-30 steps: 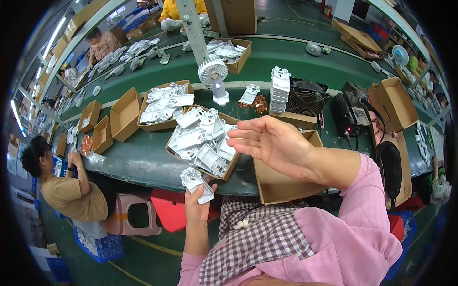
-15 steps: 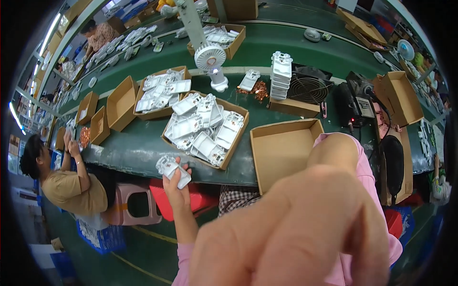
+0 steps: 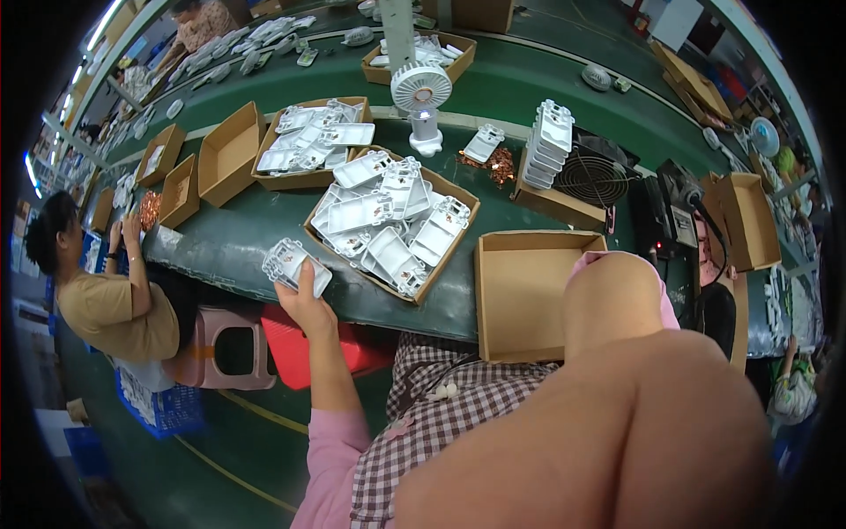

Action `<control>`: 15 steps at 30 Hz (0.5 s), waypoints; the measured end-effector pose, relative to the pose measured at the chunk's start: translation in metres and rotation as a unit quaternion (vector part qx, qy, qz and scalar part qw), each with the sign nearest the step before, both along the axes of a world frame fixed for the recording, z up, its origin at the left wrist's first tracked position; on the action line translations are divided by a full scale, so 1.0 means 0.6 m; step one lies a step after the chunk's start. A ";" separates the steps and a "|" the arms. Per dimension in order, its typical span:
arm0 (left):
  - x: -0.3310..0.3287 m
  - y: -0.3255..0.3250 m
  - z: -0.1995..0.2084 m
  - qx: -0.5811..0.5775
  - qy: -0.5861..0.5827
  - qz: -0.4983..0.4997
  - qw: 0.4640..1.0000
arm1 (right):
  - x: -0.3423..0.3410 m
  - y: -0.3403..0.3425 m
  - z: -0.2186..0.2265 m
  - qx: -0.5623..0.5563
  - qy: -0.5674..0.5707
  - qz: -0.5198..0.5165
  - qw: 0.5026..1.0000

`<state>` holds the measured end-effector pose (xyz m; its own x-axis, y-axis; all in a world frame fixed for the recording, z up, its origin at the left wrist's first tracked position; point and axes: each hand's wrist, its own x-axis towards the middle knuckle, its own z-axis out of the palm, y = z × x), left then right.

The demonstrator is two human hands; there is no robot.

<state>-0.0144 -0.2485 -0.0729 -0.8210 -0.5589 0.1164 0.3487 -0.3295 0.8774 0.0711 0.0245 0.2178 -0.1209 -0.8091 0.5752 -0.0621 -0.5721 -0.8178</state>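
My left hand (image 3: 306, 307) is closed on a white plastic casing (image 3: 298, 266), a flat, tray-like part with a notched end, with the thumb lying across it. It hangs over the near edge of the green bench (image 3: 379, 309). My right hand (image 3: 599, 432) is very close to the camera and fills the lower right, with its fingers hidden. Nearest to the left hand is a cardboard box (image 3: 465, 225) heaped with similar white casings (image 3: 357, 212). An open cardboard box (image 3: 529, 295) stands to its right, partly hidden by my right arm.
A small white fan (image 3: 421, 97) stands behind the boxes. Copper-coloured pieces (image 3: 500, 167) lie beside a stack of white casings (image 3: 548, 141). Farther right are a round black grille (image 3: 592, 181) and a black device (image 3: 667, 212) with cables. On the left another person (image 3: 115, 300) works at the bench.
My left hand has moved left and slightly up with the casing, turning it. My right hand has shifted right, still close to the camera. The view has tilted, so more checked apron shows.
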 end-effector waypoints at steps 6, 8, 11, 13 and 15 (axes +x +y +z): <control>-0.027 0.010 -0.010 -0.162 0.000 0.076 0.984 | -0.007 -0.005 -0.006 -0.017 0.012 0.027 0.999; -0.029 0.012 -0.010 -0.127 0.013 0.061 0.990 | -0.003 -0.005 -0.005 -0.024 0.014 0.023 0.999; -0.027 0.010 -0.011 -0.141 0.012 0.057 0.988 | 0.003 0.000 -0.001 -0.037 0.014 0.018 0.999; -0.023 0.007 -0.011 -0.167 -0.006 0.068 0.984 | 0.006 0.004 0.004 -0.045 0.014 0.020 0.999; -0.024 0.009 -0.011 -0.155 -0.015 0.054 0.986 | 0.011 0.007 0.006 -0.044 0.020 0.011 0.999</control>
